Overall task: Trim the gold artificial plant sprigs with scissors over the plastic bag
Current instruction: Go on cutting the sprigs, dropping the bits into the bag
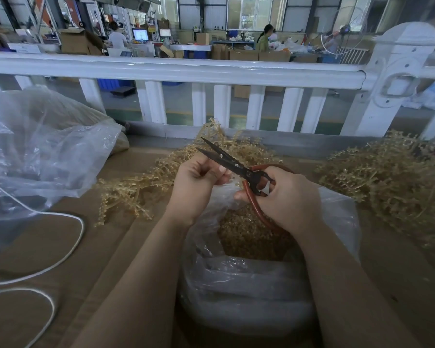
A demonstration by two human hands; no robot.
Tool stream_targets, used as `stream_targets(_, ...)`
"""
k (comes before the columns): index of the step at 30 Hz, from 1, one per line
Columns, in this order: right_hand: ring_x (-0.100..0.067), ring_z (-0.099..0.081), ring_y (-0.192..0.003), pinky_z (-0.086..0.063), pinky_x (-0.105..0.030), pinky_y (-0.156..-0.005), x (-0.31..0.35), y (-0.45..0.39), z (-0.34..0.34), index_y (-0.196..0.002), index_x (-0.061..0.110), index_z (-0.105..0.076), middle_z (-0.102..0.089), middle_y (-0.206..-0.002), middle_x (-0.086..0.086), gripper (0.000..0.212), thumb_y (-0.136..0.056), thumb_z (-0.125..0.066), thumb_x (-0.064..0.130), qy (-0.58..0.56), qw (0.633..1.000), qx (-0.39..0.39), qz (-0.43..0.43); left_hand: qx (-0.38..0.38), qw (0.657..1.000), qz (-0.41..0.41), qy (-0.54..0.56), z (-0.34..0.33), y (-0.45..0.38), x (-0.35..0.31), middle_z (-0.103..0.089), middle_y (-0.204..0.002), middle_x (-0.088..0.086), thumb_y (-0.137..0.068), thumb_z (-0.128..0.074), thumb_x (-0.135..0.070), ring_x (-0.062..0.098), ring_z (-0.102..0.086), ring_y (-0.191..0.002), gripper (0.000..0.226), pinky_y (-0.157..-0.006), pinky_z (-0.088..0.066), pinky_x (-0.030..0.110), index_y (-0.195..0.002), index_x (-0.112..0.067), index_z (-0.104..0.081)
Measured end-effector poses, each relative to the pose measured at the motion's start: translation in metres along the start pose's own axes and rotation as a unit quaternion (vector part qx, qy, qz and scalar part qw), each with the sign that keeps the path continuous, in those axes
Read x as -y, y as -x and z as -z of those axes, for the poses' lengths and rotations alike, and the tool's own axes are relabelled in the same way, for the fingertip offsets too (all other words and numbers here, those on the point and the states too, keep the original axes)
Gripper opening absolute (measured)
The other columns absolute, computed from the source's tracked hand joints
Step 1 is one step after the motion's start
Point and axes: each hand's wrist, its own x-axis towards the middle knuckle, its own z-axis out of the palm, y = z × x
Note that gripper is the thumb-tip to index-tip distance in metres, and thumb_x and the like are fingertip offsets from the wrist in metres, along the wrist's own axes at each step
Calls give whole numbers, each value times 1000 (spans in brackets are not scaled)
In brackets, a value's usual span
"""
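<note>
Across the brown table (91, 247), with the open plastic bag (337, 222) at its near middle as our landmark, we take the largest things first. Beyond the bag runs a white railing (176, 69). Left of the bag slumps a second, bigger clear bag (43, 146), and a white cable (68, 247) loops on the table below it. Right of the bag lies a big heap of gold sprigs (387, 182); another pile of sprigs (141, 187) spreads to the bag's left and behind it. Inside the bag we see a bed of small gold offcuts (246, 237).

Directly above the bag's mouth, our right hand (286, 197) is wrapped round the red handles of the scissors (232, 163), whose dark blades stand parted and point away from us to the left. Our left hand (199, 182) is curled as if pinching something at the blades, but we cannot make out a sprig in it.

We judge a cut is being lined up. The next move calls for seating the stem deep between the blades, fingertips clear, then closing so the trimmings drop into the bag.

The sprigs look thin, stiff, branching and knobbly, a pale translucent gold.
</note>
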Motion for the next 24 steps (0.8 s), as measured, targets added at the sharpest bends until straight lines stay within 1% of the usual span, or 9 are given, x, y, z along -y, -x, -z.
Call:
stream_targets(3,5,-44,-60,-30,-10,-54,1,1,0,-100,36,-67,-49,-72,29,78,-62,-36,97,-14,1000,-1,3,2,999,-12,-37,-1,-1,0,-64,-77,9,-96,-54,7,9,-62,-70,17,-70,-53,19,-93,-7,-63)
stream_targets(5,5,-45,-60,-30,-10,-54,1,1,0,-101,36,-67,-52,-74,27,76,-63,-39,96,-21,1000,2,4,-1,999,-15,-44,-1,-1,0,-63,-78,10,-96,-55,5,11,-61,-70,14,-71,-53,21,-93,-6,-63)
stream_targets(10,11,-42,-59,-29,-10,-55,1,2,0,-101,35,-68,-52,-72,26,75,-63,-42,95,-38,999,2,7,-3,999,-16,-49,-1,-2,1,-62,-79,14,-96,-55,5,11,-60,-70,9,-71,-53,22,-98,1,-62)
stream_targets(12,8,-46,-60,-31,-10,-56,2,2,0,-100,36,-69,-52,-70,26,75,-62,-43,95,-45,999,1,7,-4,999,-16,-52,-1,-2,1,-63,-79,12,-96,-54,6,10,-60,-69,10,-70,-52,21,-97,0,-62)
stream_targets(15,-2,-54,-66,-35,-11,-59,2,3,1,-101,34,-70,-59,-76,23,76,-62,-46,95,-51,999,-4,10,-4,999,-16,-50,-1,-2,1,-63,-79,12,-96,-53,7,10,-60,-69,13,-70,-52,20,-97,-2,-63)
stream_targets(16,-3,-55,-67,-35,-11,-59,2,3,1,-101,34,-70,-60,-76,22,75,-62,-46,94,-51,999,-6,11,-3,999,-16,-48,-1,-2,1,-63,-79,12,-97,-53,7,10,-60,-69,14,-70,-52,21,-97,-2,-63)
stream_targets(19,0,-52,-64,-34,-10,-58,2,2,1,-100,35,-69,-60,-75,22,74,-62,-47,94,-48,999,5,6,-3,999,-19,-39,-1,-2,0,-62,-79,12,-96,-52,8,8,-61,-69,15,-70,-51,19,-97,-3,-63)
stream_targets(21,2,-51,-63,-36,-11,-58,2,2,2,-100,34,-69,-61,-74,21,72,-62,-49,92,-49,999,13,2,-5,999,-24,-30,-2,-1,-1,-62,-80,13,-96,-52,8,8,-60,-68,14,-69,-51,17,-98,-1,-63)
stream_targets(24,-3,-56,-66,-39,-14,-58,3,2,2,-101,33,-71,-61,-74,21,70,-63,-53,89,-53,999,10,1,-6,1000,-27,-14,-2,-1,-2,-62,-76,7,-97,-52,7,5,-60,-67,17,-68,-51,16,-95,-5,-62)
